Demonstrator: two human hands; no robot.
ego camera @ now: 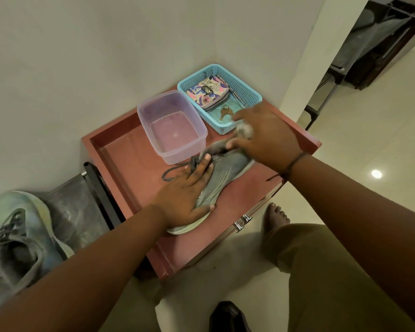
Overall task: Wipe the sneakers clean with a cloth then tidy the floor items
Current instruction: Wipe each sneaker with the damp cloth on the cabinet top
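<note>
Left hand [185,200] flat, pressing sneaker [222,180]; right hand [266,135] gripping cloth [244,129] at heel.

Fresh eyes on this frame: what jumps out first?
Both hands work a grey sneaker on the red cabinet top: left hand presses it flat, right hand grips a cloth at its heel end. Behind sit a clear tub and a blue basket.

no readable text, labels, brands or numbers on anything in view
</note>
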